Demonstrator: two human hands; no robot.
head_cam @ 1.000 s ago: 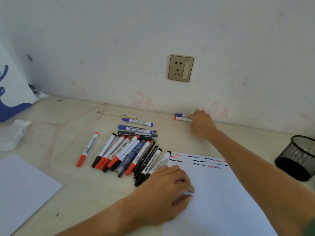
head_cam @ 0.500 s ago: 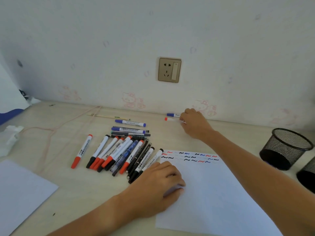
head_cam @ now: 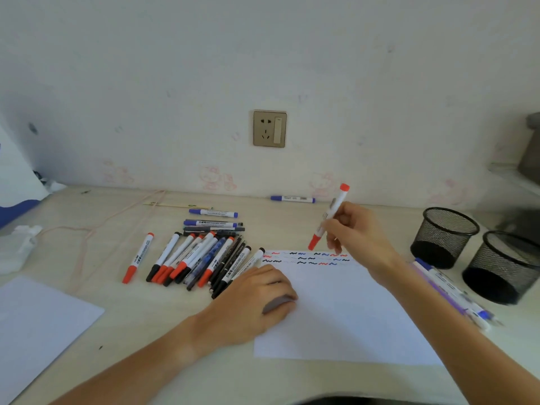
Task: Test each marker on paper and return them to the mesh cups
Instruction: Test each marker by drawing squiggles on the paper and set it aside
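R hand [head_cam: 355, 235] gripping red-capped marker [head_cam: 329, 218], cap on, hovering above paper [head_cam: 344, 311]; L hand [head_cam: 257, 299] lying flat, pinning sheet; approx two rows of squiggles [head_cam: 305, 257] done; big marker pile [head_cam: 198, 258] waiting; both mesh cups [head_cam: 445, 236] looking empty; far from finished.

Two mesh cups [head_cam: 447, 236] [head_cam: 502, 267] stand right of the right hand's fingers [head_cam: 336, 229], which hold one red marker [head_cam: 328, 219]. One scribbled sheet [head_cam: 336, 311] lies under the left hand [head_cam: 257, 302]; a second sheet [head_cam: 38, 320] lies far left. Markers in the pile [head_cam: 198, 258] left of the fingers overlap too much to count exactly. One wall socket [head_cam: 269, 128].
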